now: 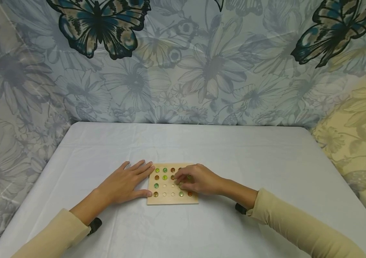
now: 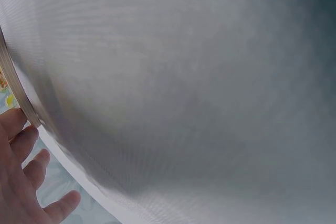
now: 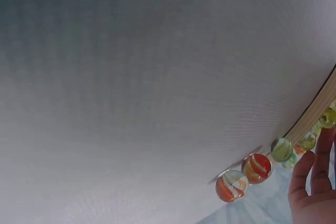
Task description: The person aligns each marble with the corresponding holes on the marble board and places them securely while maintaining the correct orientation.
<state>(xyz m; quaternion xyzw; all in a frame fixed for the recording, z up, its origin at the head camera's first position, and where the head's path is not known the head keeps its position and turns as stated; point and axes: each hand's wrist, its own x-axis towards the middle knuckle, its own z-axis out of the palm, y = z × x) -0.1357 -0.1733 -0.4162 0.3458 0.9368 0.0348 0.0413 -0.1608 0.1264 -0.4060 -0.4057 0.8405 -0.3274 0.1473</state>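
A square wooden board [image 1: 172,199] with rows of dimples lies on the table, with several green, orange and brown marbles [image 1: 165,177] seated in it. My left hand [image 1: 125,182] lies flat on the cloth against the board's left edge [image 2: 22,98], fingers [image 2: 23,145] straight and thumb touching the near left corner. My right hand [image 1: 192,180] covers the board's right part, its curled fingers pinching a greenish marble [image 1: 188,177] that is mostly hidden. In the right wrist view its fingers [image 3: 312,174] rise beside an orange marble [image 3: 231,186], a red marble [image 3: 256,168] and a green marble [image 3: 282,149] along the board's edge [image 3: 315,111].
The table [image 1: 267,161] has a pale grey cloth over it. A butterfly and flower patterned drape [image 1: 202,64] hangs behind and at both sides. Both forearms wear cream sleeves [image 1: 299,225] with a dark band at each wrist.
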